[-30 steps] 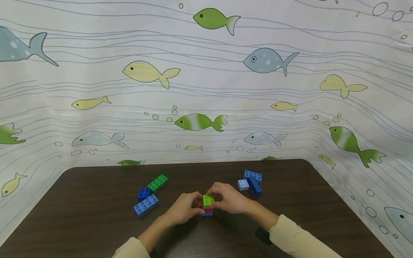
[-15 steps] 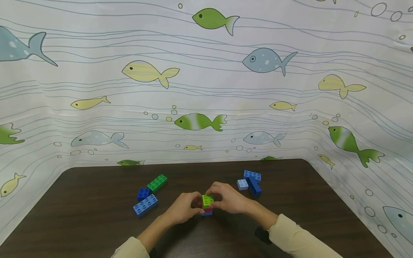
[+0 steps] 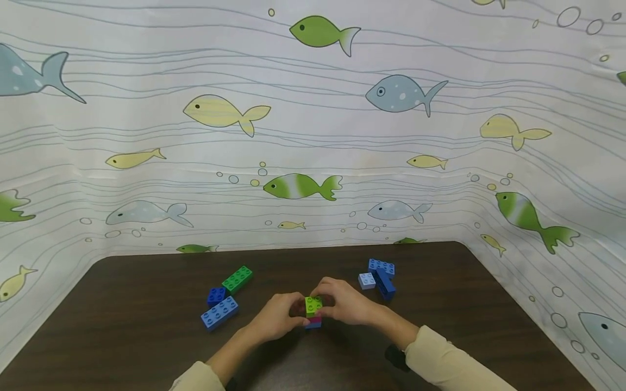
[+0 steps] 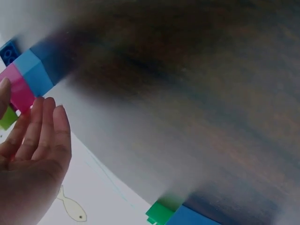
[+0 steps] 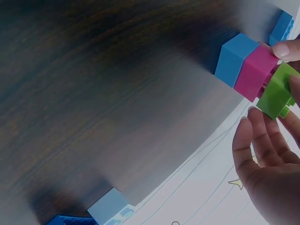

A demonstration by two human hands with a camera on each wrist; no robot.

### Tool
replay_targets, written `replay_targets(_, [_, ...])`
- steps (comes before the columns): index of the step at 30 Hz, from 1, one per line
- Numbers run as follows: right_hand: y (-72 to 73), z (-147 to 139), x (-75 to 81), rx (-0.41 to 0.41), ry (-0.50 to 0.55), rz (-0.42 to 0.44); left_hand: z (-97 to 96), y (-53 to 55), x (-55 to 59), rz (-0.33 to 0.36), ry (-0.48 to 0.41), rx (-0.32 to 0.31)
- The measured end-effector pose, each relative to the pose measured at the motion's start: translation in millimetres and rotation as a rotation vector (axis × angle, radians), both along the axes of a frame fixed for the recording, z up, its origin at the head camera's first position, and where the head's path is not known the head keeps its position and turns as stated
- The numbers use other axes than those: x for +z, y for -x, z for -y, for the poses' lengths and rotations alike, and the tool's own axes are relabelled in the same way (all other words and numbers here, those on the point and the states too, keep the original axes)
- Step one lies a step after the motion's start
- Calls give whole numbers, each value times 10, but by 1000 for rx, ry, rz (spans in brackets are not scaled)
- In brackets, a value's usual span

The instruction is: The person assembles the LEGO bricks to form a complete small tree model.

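Note:
A small stack of toy building bricks stands on the dark table between both hands: a blue brick (image 5: 234,58) at the bottom, a pink brick (image 5: 256,72) over it, a lime green brick (image 3: 313,306) on top. In the right wrist view pink studs show in a slanted gap under the lime brick. My right hand (image 3: 346,302) pinches the lime brick from the right, thumb in front and fingers behind. From the left, my left hand (image 3: 277,318) holds the pink brick between thumb and fingertips; its other fingers are extended behind the stack in the left wrist view.
To the left lie a green brick (image 3: 237,279), a dark blue brick (image 3: 217,296) and a longer blue brick (image 3: 219,313). Back right are a pale blue brick (image 3: 367,281), a blue brick (image 3: 381,266) and a dark blue one (image 3: 385,284). A fish-patterned sheet (image 3: 313,136) surrounds the table (image 3: 146,331).
Both hands keep their places at the stack, and the bricks stay as they were. Only the head view has shifted slightly.

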State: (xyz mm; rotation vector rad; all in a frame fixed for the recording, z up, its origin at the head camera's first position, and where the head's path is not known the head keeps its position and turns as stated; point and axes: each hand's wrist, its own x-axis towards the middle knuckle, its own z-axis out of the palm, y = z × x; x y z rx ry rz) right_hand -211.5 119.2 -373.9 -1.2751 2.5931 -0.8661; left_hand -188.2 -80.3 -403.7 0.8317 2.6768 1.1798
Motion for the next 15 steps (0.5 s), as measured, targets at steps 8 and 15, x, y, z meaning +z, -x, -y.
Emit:
replay_targets(8, [17, -8, -24, 1, 19, 9, 23, 26, 124, -36, -37, 17])
replay_targets(15, [14, -25, -55, -17, 73, 51, 25, 28, 156, -38, -40, 23])
